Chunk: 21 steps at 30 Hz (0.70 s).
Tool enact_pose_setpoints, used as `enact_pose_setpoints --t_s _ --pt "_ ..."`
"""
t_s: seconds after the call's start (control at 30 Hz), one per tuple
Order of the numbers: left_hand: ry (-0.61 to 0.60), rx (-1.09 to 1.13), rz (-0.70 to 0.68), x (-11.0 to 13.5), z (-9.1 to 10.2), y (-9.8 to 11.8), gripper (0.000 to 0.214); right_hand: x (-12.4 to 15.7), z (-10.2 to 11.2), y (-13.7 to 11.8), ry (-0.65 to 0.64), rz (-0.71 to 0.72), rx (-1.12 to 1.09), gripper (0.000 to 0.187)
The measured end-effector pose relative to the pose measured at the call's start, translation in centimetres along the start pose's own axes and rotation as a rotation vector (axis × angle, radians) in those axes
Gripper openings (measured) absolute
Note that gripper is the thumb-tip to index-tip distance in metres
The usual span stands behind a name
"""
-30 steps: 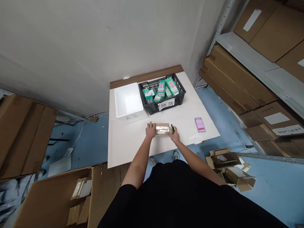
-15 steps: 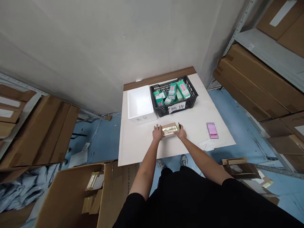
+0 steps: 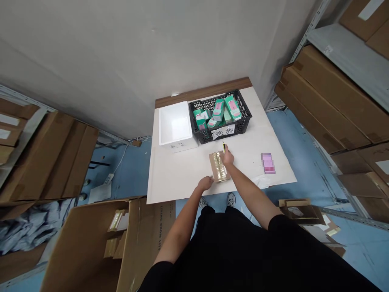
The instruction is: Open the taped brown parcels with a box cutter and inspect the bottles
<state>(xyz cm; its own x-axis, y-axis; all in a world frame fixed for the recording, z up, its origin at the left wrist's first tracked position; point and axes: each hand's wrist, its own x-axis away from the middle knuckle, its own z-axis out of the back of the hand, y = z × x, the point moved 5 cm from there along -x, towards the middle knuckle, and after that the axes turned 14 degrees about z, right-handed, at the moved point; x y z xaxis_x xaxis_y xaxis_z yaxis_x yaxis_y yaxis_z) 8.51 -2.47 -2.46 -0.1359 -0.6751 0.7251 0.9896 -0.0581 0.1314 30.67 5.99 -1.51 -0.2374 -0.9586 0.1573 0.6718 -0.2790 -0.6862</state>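
Observation:
A small cardboard box [image 3: 213, 164] with shiny gold-coloured packing tape along its top lies on the white table, its long side running away from me. At the box's near left corner, my left hand [image 3: 206, 183] grips the edge with its fingers closed. My right hand [image 3: 229, 157] is closed round a yellow and black utility knife [image 3: 224, 147] at the box's far right side, the tip pointing away from me. That hand partly hides the box's right edge.
Behind the box stand a white foam box [image 3: 179, 143] and a black plastic crate [image 3: 206, 137] holding several green and pink cartons. A blurred pink item [image 3: 268, 163] lies on the table's right. A large open carton [image 3: 133, 243] sits at lower left, and loaded shelves flank both sides.
The cardboard box has turned from lying crosswise to pointing away from me. My left hand has moved down to its near corner; my right hand, still with the knife, has shifted slightly up and left.

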Motion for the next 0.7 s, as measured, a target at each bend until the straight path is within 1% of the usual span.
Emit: enact_pose_setpoints --t_s 0.07,0.13,0.2,0.23,0.27,0.3,0.37,0.4,0.43,0.5,0.57,0.63,0.7 --pt "-0.006 -0.008 -0.021 0.4 -1.2 1.0 0.051 0.1 1.1 0.5 0.012 0.041 -0.006 0.081" --pt "0.056 -0.01 0.024 0.4 -1.1 1.6 0.053 1.4 2.2 1.7 0.041 0.053 -0.022 0.082" --pt "0.186 -0.03 0.019 0.2 0.4 2.5 0.056 3.8 3.0 3.4 0.071 0.037 -0.041 0.085" --pt "0.252 -0.061 -0.031 0.0 1.4 3.2 0.062 5.2 3.2 4.2 0.073 0.016 -0.05 0.087" --pt "0.298 -0.112 -0.115 -0.2 2.3 4.1 0.072 6.6 3.1 5.1 0.069 -0.009 -0.06 0.091" --pt "0.312 -0.179 -0.222 -0.5 3.0 5.2 0.083 8.1 3.0 5.8 0.059 -0.037 -0.069 0.094" --pt "0.24 -0.336 -0.413 -1.3 3.8 7.3 0.099 10.7 2.3 7.0 0.017 -0.086 -0.085 0.099" --pt "0.187 -0.399 -0.461 -1.8 4.1 8.0 0.103 11.8 1.9 7.5 -0.006 -0.116 -0.091 0.1" --pt "0.141 -0.444 -0.478 -2.3 4.2 8.5 0.106 12.6 1.6 7.9 -0.025 -0.148 -0.095 0.101" --pt "0.088 -0.482 -0.452 -3.2 4.3 8.9 0.111 13.4 1.3 8.4 -0.046 -0.208 -0.093 0.102" --pt "0.087 -0.461 -0.389 -3.5 3.9 8.8 0.111 13.1 1.5 8.2 -0.046 -0.225 -0.073 0.101" --pt "0.128 -0.388 -0.29 -3.3 3.1 8.1 0.107 11.5 1.9 7.3 -0.042 -0.186 -0.034 0.097" --pt "0.189 -0.29 -0.147 -2.6 2.0 7.1 0.101 9.2 2.2 5.7 -0.054 -0.105 0.008 0.09"
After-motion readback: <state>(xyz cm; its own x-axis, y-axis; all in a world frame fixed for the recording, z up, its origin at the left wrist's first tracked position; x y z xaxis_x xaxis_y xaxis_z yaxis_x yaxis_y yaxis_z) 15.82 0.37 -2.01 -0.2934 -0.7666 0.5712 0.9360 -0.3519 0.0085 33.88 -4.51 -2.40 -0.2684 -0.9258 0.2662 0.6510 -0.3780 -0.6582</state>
